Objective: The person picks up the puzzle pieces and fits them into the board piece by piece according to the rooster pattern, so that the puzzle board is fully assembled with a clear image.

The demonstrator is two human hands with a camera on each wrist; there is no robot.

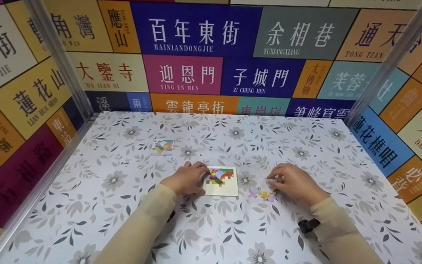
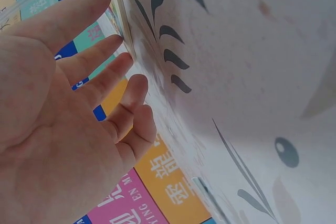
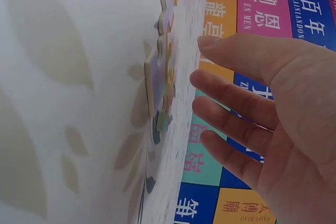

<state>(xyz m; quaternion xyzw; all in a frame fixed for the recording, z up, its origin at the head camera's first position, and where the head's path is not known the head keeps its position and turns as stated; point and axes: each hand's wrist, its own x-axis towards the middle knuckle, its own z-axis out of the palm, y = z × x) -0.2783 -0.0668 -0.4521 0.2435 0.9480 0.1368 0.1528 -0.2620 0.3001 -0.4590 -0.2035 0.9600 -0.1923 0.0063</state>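
My left hand (image 1: 185, 179) rests at the left side of a cream-framed jigsaw board (image 1: 228, 190). Its fingertips touch the board's edge in the left wrist view, where the hand (image 2: 63, 114) shows nearly straight thumb and first fingers. The board carries a partly assembled picture of a colourful bird (image 1: 216, 176). My right hand (image 1: 295, 183) hovers right of the board, beside loose jigsaw pieces (image 1: 266, 195). In the right wrist view the hand's (image 3: 278, 108) fingers are spread and hold nothing, with purple-sided pieces (image 3: 157, 80) on the table beside them.
A small picture card (image 1: 162, 147) of a similar bird lies on the table, farther back and left of the board. The floral-patterned table (image 1: 141, 227) ends at panels (image 1: 196, 29) with Chinese lettering. Clear posts (image 1: 60, 62) stand at its back corners.
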